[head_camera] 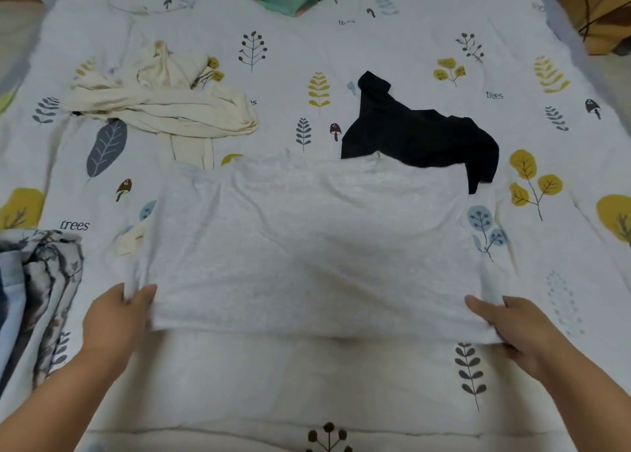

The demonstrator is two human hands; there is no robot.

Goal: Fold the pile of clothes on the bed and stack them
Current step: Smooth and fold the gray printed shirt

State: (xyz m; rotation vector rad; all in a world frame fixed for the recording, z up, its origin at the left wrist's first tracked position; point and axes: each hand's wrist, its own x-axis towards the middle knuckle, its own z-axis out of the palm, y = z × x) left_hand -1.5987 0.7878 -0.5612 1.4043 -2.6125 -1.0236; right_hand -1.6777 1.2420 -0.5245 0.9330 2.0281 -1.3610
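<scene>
In the head view we hold the light grey garment spread flat on the bed, with our left hand pinching its near left corner and our right hand pinching its near right corner, thumbs on top of the cloth. Behind it a cream garment lies crumpled on the left and a black garment lies unfolded on the right, its edge partly under the grey one. We judge that the task is at an early stage: this piece is only laid out, two others wait, and we cannot tell whether the patterned fabric at the left edge is a finished stack.
</scene>
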